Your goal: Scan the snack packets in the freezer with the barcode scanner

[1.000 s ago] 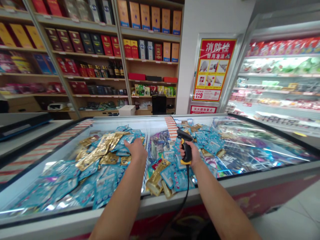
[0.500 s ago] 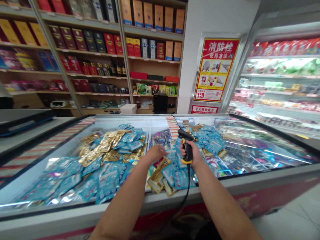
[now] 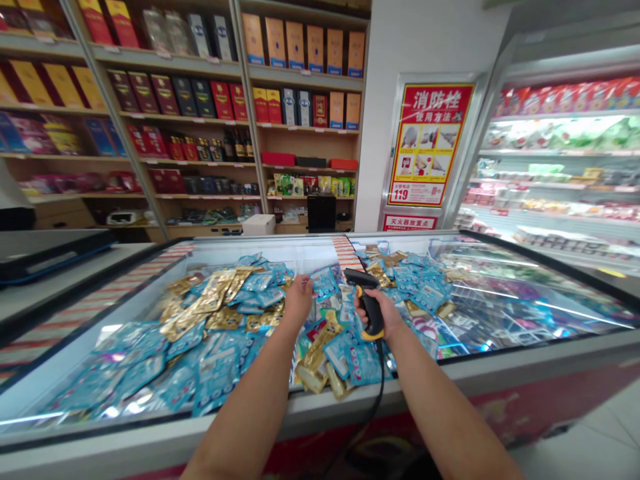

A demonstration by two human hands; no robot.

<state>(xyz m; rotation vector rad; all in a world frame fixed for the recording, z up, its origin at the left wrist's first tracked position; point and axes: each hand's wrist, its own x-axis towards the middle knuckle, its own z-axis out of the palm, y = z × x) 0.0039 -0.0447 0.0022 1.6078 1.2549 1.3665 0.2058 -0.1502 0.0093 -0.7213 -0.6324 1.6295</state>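
Note:
A black and yellow barcode scanner (image 3: 371, 310) is gripped in my right hand (image 3: 387, 315), its head pointing left and its cable hanging down over the front edge. My left hand (image 3: 299, 298) pinches the left edge of a blue ice-cream packet (image 3: 325, 283), lifted in front of the scanner's head. Below both hands, gold packets (image 3: 316, 357) and more blue packets (image 3: 367, 363) lie in the chest freezer (image 3: 320, 245). A large heap of blue and gold packets (image 3: 220, 293) spreads to the left.
Another pile of blue packets (image 3: 417, 280) lies right of the scanner. The glass lid (image 3: 530, 300) covers the freezer's right part. Shelves with boxes and bottles (image 3: 200, 147) stand behind. A fire-hydrant poster (image 3: 430, 143) hangs on the pillar, and a refrigerated display (image 3: 565, 173) stands at right.
My left hand has moved left and up, and a blue packet now shows upright at its fingers. The scanner has shifted slightly left and tilted. The camera view has tipped up a little.

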